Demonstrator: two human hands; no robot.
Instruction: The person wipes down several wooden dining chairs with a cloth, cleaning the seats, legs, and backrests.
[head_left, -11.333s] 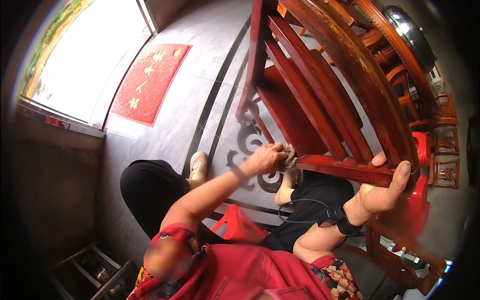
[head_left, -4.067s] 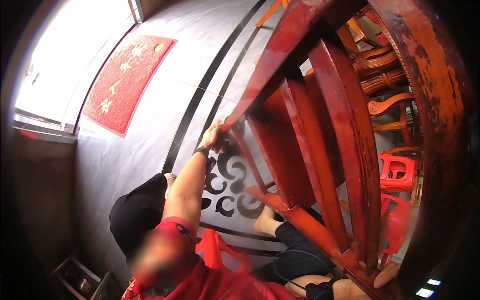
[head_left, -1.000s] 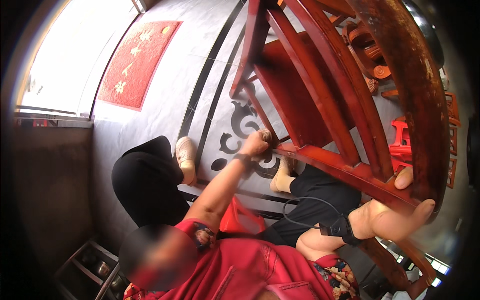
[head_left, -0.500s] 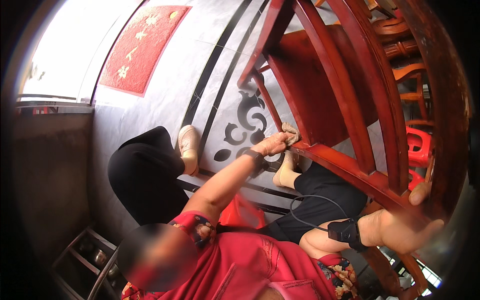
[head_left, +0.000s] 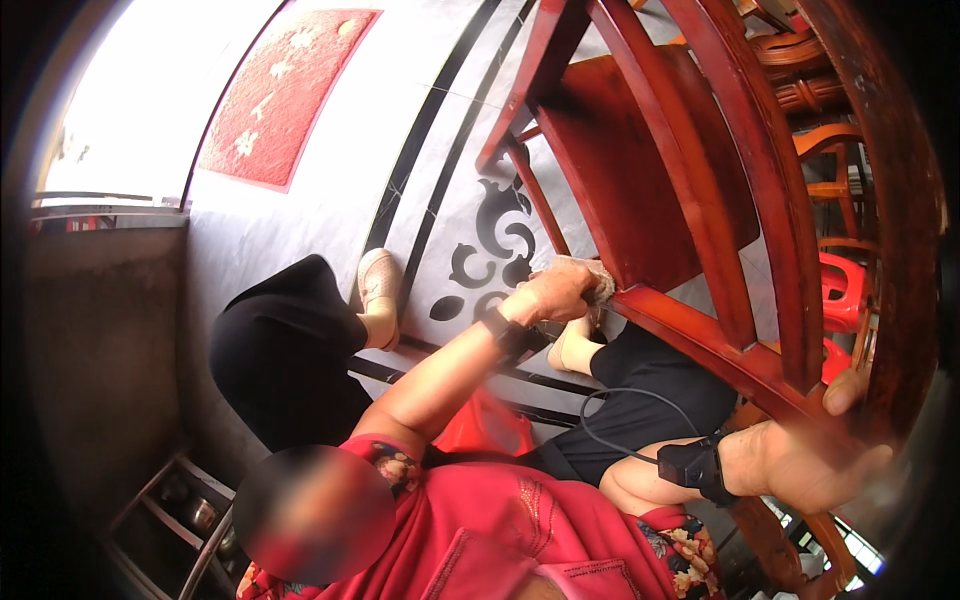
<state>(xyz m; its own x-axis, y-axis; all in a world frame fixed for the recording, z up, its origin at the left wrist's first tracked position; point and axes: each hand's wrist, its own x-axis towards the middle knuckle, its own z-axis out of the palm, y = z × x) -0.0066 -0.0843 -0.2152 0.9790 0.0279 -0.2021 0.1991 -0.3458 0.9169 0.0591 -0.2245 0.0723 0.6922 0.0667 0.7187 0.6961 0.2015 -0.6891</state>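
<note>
A red-brown wooden chair [head_left: 690,328] stands tilted in front of me, its slatted back toward me and its seat panel [head_left: 640,170] beyond. My left hand [head_left: 556,290] is closed on a light, crumpled cloth [head_left: 602,282], which touches the chair frame where the seat meets the lower rail. Over at the right, my right hand [head_left: 810,462] grips the chair's back frame near its end. The thumb shows on the near side; some of the fingers are hidden or blurred.
Several wooden chairs [head_left: 828,140] and a red plastic stool [head_left: 843,290] are at the right. Another red plastic piece [head_left: 485,425] shows below my left forearm. A red mat [head_left: 290,100] lies by the bright doorway. A metal rack [head_left: 165,510] stands at lower left.
My left hand and the cloth have moved slightly right and down along the chair frame. The chair has shifted a little; my right hand keeps its grip.
</note>
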